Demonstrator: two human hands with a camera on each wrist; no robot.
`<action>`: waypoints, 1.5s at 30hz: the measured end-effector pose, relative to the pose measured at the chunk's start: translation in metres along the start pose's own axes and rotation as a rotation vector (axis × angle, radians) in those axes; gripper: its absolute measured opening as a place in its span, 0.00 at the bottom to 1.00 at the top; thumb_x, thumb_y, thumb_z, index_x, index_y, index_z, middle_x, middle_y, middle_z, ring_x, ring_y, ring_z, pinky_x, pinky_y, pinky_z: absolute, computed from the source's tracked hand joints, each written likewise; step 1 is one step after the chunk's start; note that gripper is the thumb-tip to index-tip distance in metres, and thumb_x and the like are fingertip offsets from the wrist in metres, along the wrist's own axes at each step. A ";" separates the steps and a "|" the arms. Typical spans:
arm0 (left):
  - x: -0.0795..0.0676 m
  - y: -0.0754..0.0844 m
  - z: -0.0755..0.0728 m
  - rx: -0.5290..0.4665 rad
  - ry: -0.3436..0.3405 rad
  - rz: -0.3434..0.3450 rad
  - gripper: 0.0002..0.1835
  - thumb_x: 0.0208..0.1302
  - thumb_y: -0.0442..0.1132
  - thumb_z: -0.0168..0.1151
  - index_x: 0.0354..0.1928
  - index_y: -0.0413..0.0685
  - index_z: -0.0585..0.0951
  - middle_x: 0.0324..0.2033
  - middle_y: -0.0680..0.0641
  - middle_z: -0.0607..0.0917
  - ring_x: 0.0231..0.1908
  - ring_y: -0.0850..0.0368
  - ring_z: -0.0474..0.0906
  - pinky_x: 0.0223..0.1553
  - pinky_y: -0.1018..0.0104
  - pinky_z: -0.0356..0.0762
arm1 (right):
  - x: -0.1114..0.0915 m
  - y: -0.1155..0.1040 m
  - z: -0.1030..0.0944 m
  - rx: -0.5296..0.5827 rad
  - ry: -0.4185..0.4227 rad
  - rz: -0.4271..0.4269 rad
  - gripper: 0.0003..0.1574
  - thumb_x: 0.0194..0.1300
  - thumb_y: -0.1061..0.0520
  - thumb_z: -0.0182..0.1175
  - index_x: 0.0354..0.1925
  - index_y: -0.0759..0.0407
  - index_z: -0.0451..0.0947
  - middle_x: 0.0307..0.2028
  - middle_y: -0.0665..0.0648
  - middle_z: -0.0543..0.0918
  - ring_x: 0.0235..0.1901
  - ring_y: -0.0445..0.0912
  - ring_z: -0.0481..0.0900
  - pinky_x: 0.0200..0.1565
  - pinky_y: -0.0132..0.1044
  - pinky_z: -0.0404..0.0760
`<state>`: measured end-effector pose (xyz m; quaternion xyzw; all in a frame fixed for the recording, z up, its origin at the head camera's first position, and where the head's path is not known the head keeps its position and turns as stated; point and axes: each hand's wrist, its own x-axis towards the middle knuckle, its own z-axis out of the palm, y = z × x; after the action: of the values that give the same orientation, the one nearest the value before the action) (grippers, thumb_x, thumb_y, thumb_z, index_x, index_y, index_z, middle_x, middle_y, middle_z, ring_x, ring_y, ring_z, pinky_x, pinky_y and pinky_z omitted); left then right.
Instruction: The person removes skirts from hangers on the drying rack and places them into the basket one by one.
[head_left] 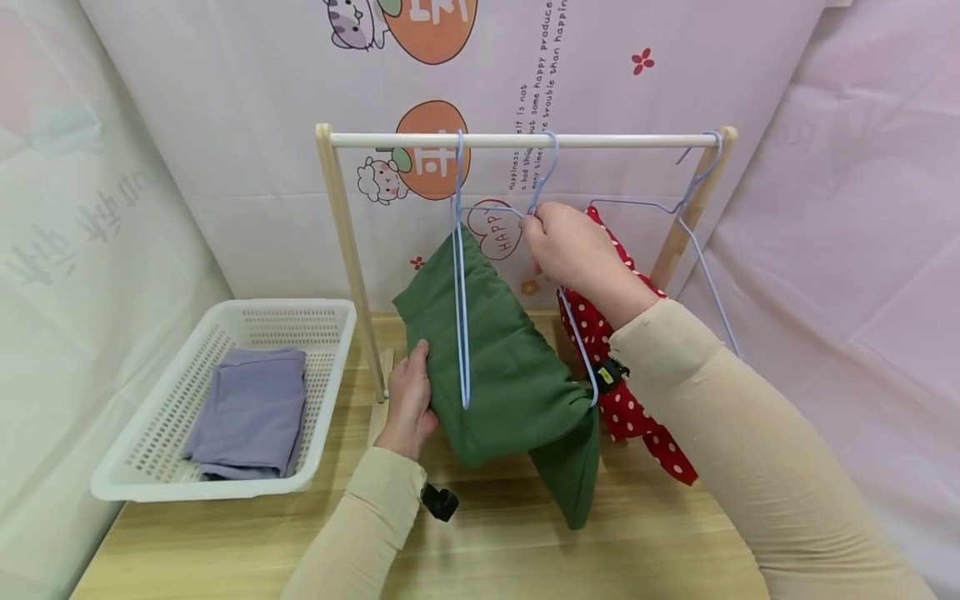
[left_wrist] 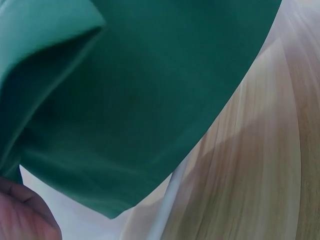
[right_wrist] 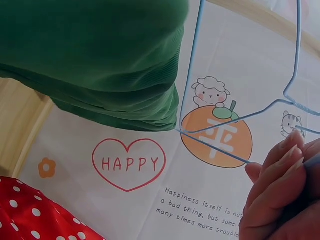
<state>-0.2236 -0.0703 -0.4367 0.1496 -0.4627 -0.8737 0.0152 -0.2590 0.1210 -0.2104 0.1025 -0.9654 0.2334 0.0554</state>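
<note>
A green garment [head_left: 517, 358] with a gathered edge hangs slanted on a light blue wire hanger [head_left: 581, 337]. My right hand [head_left: 573, 246] grips that hanger just below its hook, which is over the white rod; the right wrist view shows the curled fingers [right_wrist: 275, 187] at the wire. At the garment's left edge my left hand [head_left: 408, 396] holds the cloth, thumb in front and the other fingers mostly hidden behind. Another blue hanger [head_left: 462, 333], seen edge-on, hangs in front of the green cloth.
The white rod [head_left: 615, 141] spans a wooden stand. At its right, a red polka-dot garment [head_left: 628, 417] hangs beside a third blue hanger [head_left: 708, 262]. A white basket [head_left: 217, 490] with folded lavender cloth [head_left: 258, 408] stands left on the wooden table [head_left: 480, 550].
</note>
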 end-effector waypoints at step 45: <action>-0.015 -0.002 -0.019 0.057 0.023 0.077 0.25 0.78 0.56 0.58 0.62 0.44 0.78 0.46 0.52 0.83 0.42 0.62 0.84 0.45 0.66 0.86 | 0.002 0.004 -0.005 -0.055 0.014 -0.010 0.26 0.85 0.47 0.35 0.43 0.60 0.75 0.30 0.58 0.87 0.30 0.52 0.76 0.37 0.44 0.75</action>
<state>-0.2038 -0.0820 -0.4440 0.1418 -0.4925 -0.8572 0.0498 -0.2616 0.1266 -0.2078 0.1041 -0.9705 0.2071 0.0663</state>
